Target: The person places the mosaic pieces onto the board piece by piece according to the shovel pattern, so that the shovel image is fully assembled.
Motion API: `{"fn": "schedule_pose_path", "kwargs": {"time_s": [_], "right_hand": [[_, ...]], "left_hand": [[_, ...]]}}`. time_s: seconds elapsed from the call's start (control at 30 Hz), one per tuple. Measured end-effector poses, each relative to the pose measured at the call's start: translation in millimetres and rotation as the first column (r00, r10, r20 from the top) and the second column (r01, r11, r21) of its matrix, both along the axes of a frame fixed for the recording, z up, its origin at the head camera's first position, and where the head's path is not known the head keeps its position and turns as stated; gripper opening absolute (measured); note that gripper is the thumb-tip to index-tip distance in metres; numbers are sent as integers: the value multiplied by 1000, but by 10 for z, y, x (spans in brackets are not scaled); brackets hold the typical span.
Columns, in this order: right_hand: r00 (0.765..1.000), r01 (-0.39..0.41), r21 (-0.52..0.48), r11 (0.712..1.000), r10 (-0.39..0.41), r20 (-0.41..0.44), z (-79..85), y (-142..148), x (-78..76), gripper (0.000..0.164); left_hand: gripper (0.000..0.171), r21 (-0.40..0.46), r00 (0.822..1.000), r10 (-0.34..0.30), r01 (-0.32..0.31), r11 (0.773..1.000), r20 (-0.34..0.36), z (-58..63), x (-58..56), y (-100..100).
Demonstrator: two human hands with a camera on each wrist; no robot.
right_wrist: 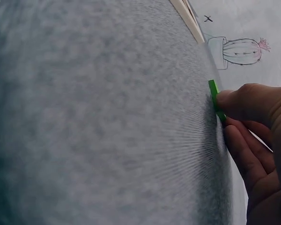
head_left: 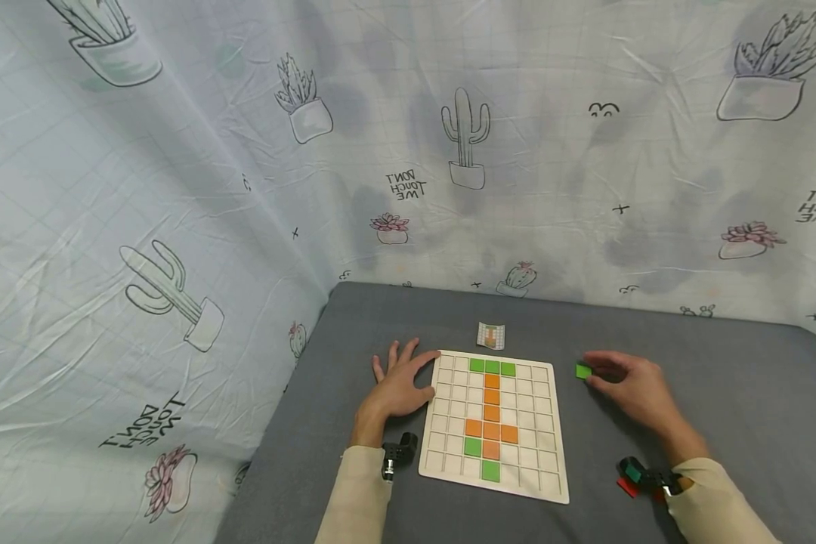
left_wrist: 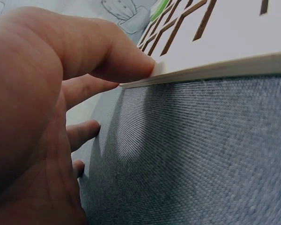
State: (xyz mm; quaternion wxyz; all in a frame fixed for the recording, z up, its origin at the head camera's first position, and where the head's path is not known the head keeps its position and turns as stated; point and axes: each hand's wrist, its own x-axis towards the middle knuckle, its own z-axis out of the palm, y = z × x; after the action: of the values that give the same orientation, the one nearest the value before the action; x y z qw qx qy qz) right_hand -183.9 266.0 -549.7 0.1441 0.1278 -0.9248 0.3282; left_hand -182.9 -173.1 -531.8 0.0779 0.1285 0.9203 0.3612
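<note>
A pale square grid board (head_left: 547, 453) lies on the grey table, with green tiles (head_left: 493, 367) along its top row. Orange tiles (head_left: 492, 413) run in a column below them, and more green tiles sit near the bottom. My left hand (head_left: 396, 387) touches the board's left edge with thumb and index finger, its other fingers spread on the cloth; the left wrist view shows the thumb (left_wrist: 131, 63) against the rim. To the right of the board, my right hand (head_left: 632, 389) pinches a small green tile (right_wrist: 213, 91) between thumb and fingers, close to the table surface.
A small card (head_left: 491, 335) with a printed grid pattern lies just beyond the board. Red pieces (head_left: 628, 487) are partly hidden under my right wrist. A patterned cloth (head_left: 551, 189) hangs behind the grey table (head_left: 381, 310) and along its left side.
</note>
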Motion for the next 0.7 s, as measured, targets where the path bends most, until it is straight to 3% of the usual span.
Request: {"fn": "schedule_pose_path", "kwargs": {"time_s": [0.43, 0.7], "right_hand": [[1000, 4, 12, 1000, -3, -19, -62, 21, -24, 36], [1000, 7, 33, 999, -6, -19, 28, 24, -13, 33]], "left_hand": [[67, -2, 1000, 3, -3, 1000, -2, -28, -8, 20], [67, 7, 1000, 10, -10, 1000, -19, -35, -17, 26]]}}
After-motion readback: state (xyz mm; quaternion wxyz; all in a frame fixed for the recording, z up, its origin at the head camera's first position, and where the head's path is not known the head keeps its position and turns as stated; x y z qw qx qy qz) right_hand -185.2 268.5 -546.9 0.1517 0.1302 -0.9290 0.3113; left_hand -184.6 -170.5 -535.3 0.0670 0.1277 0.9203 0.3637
